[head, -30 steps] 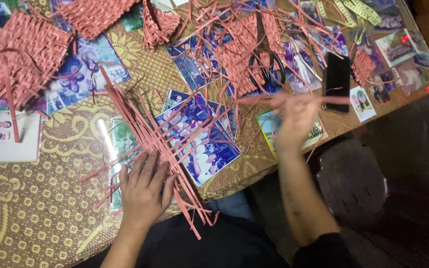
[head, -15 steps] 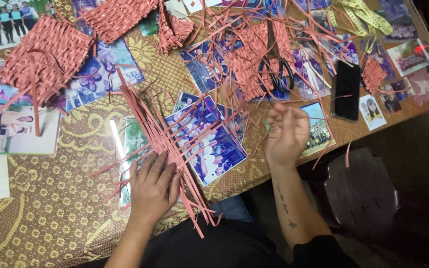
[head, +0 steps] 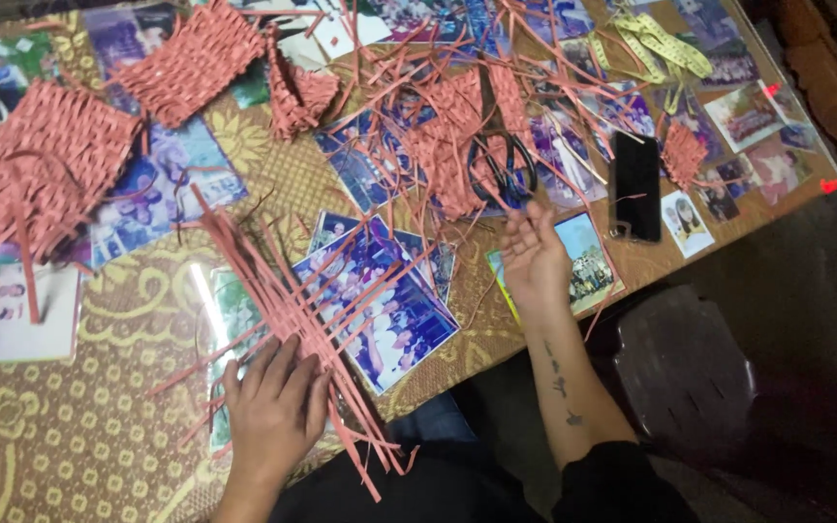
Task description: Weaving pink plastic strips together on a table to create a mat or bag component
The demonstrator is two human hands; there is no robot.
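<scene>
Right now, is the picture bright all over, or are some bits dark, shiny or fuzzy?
Head view: the table is lit well and fairly evenly; the floor on the right is dark, almost black. A white glare streak shines on a glossy photo just above the left hand. The right hand and pink strips look a little soft, and small photo details are too fuzzy to make out.
</scene>
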